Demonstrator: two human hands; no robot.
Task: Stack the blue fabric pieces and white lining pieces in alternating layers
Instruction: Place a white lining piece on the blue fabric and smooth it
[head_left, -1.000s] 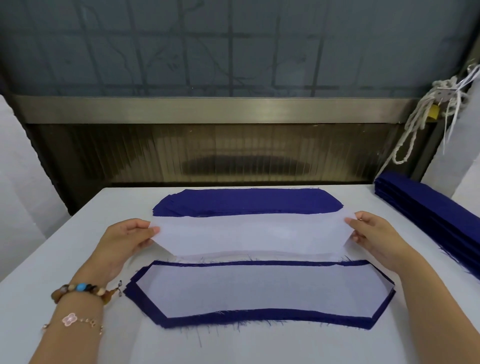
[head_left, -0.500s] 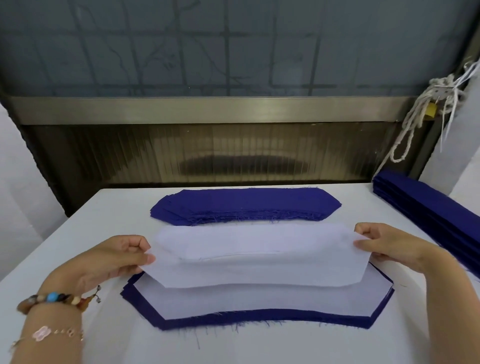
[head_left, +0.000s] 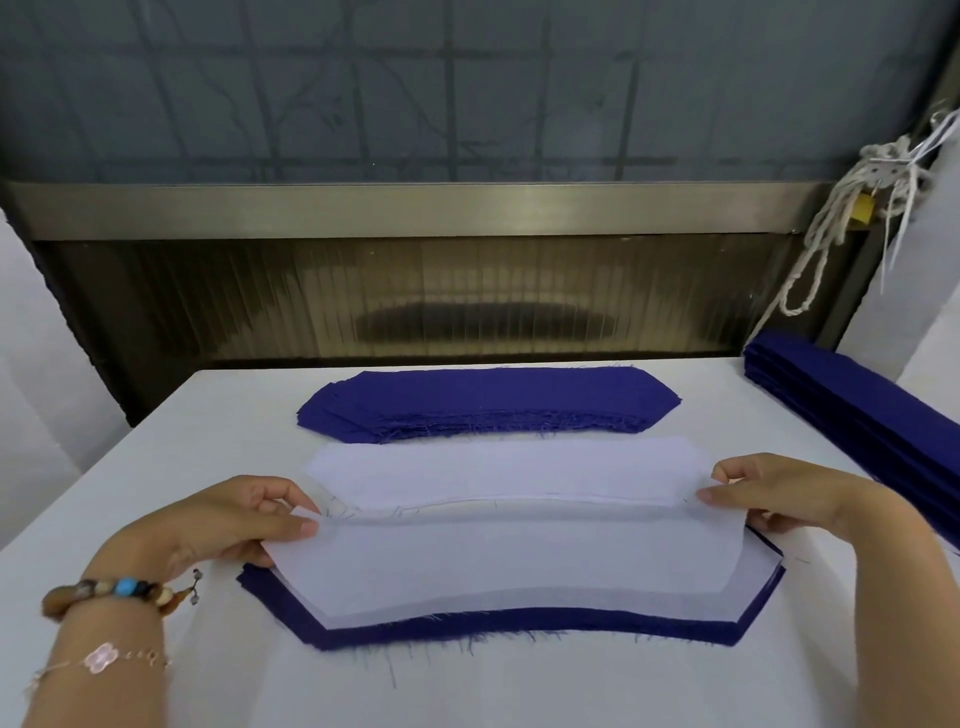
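**Step in hand (judged):** laying a lining sheet onto the near stack.

**Handling advice:** Keep both pinches level and under light tension so the slack at the middle pulls out. Match the left angled end to the blue corner under the left fingers, then do the same on the right, leaving an even border. Lower the far edge last and let go with both hands together, as so thin a sheet would likely skid or crease.

1. **Left hand** (head_left: 234, 525): the thumb and forefinger pinch the left end of the white lining piece (head_left: 498, 561), and the other fingers are curled. The wrist is low over the table (head_left: 156, 431) and wears a bead bracelet (head_left: 119, 590). The forearm enters from the near left.
2. **White lining piece:** it is stretched between the two sets of fingertips. Its far edge is lifted, and its near part lies on the near stack (head_left: 519, 631) just below the fingers. A blue border shows past its near edge, with a pale margin between.
3. **Supplies beyond the fingertips:** the white lining pile (head_left: 498, 470) lies just past them, and the blue fabric pile (head_left: 488, 402) is farther on.
4. **Right hand** (head_left: 779, 499): the thumb and forefinger pinch the right end of the piece, and the other fingers are folded. The wrist is about level with the left, and the forearm enters from the near right.
5. **Folded blue stack** (head_left: 852, 421): it sits outboard of the right fingers at the table edge, untouched.
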